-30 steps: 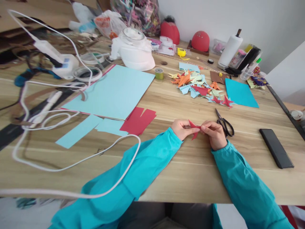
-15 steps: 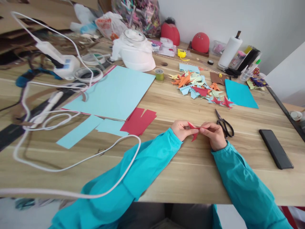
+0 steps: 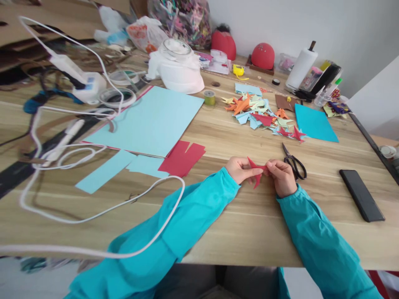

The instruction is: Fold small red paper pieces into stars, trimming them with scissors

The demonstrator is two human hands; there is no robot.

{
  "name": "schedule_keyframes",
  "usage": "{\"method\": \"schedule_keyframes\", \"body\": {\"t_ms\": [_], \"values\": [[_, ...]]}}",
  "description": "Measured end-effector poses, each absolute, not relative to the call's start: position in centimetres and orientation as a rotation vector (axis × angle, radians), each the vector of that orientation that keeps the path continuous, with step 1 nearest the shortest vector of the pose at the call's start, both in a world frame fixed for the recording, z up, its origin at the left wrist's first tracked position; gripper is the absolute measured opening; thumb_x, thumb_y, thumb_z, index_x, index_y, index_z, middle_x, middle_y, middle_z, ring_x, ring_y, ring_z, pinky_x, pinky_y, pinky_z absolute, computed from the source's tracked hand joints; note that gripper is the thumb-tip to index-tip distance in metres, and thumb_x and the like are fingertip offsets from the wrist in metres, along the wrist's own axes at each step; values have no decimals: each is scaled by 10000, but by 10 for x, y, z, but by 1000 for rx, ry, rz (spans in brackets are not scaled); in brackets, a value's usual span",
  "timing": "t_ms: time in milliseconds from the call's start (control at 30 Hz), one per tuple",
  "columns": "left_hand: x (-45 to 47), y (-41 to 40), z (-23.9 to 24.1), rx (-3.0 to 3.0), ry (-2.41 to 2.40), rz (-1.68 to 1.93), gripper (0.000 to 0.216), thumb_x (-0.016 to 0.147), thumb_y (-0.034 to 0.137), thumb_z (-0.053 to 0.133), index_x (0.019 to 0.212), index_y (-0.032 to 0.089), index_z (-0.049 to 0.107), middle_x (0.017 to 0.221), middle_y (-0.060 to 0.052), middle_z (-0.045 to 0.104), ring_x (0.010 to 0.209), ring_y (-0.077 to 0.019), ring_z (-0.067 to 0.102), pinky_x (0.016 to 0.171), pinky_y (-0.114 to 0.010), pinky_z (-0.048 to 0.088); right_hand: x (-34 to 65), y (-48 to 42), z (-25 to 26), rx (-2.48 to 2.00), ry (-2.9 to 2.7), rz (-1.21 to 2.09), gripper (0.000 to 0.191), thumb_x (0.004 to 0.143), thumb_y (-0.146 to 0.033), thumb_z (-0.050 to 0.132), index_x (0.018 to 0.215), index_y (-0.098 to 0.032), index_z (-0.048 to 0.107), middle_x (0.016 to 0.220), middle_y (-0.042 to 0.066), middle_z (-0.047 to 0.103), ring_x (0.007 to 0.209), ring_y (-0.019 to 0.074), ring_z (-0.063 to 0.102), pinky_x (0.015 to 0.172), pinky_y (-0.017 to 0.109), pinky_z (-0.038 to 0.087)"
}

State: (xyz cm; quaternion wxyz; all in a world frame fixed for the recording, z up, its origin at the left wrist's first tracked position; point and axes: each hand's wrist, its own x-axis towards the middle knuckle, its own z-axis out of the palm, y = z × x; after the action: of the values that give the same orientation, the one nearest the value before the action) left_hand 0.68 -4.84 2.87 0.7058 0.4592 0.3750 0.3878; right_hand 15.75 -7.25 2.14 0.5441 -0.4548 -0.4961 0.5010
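Observation:
Between my two hands is a small red folded paper figure (image 3: 258, 179) with pointed ends, held just above the wooden table. My left hand (image 3: 239, 169) pinches its left part between thumb and fingers. On the other side, my right hand (image 3: 283, 176) grips the right end with its fingertips, which hide part of the paper. Black-handled scissors (image 3: 296, 164) lie just beyond my right hand. Farther back is a pile of folded paper figures (image 3: 249, 109) in orange, red, light blue and pale green. Red paper pieces (image 3: 183, 158) lie to the left of my hands.
Light blue sheets (image 3: 149, 120) and a cut strip (image 3: 106, 171) lie at left. A white cable (image 3: 124, 203) loops across the left side and over my left sleeve. At right are a black phone (image 3: 361, 195) and a blue paper square (image 3: 314, 122). A thread spool (image 3: 209, 98) stands mid-table.
My right fingertips have shifted slightly right, away from the left ones, and more of the red paper shows between my hands. Its lower point sits a little lower. The camera view has moved slightly.

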Motion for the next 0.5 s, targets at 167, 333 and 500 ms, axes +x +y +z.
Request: {"method": "schedule_keyframes", "body": {"t_ms": [167,333,500], "values": [[6,-45,26,1028,855,960,292,479,347,756,587,99,647,477,-13,598,377,-91,515,372,-213,414,153,-75,25,-1103,-1375,1184,233,714,-346,632,583,-161,583,567,0,588,543,113,513,548,246,403],[6,-47,27,1036,852,932,269,511,350,738,538,106,628,463,-3,575,356,-84,500,370,-214,404,146,-78,29,-1094,-1708,1105,251,762,-338,580,597,-152,614,638,38,642,611,131,560,603,258,437],[7,-45,22,974,824,906,349,544,433,699,485,103,601,439,-13,554,372,-106,521,393,-234,438,148,-78,29,-1059,-1765,1120,273,790,-327,545,592,-148,605,649,45,632,629,137,564,619,267,440]]}}
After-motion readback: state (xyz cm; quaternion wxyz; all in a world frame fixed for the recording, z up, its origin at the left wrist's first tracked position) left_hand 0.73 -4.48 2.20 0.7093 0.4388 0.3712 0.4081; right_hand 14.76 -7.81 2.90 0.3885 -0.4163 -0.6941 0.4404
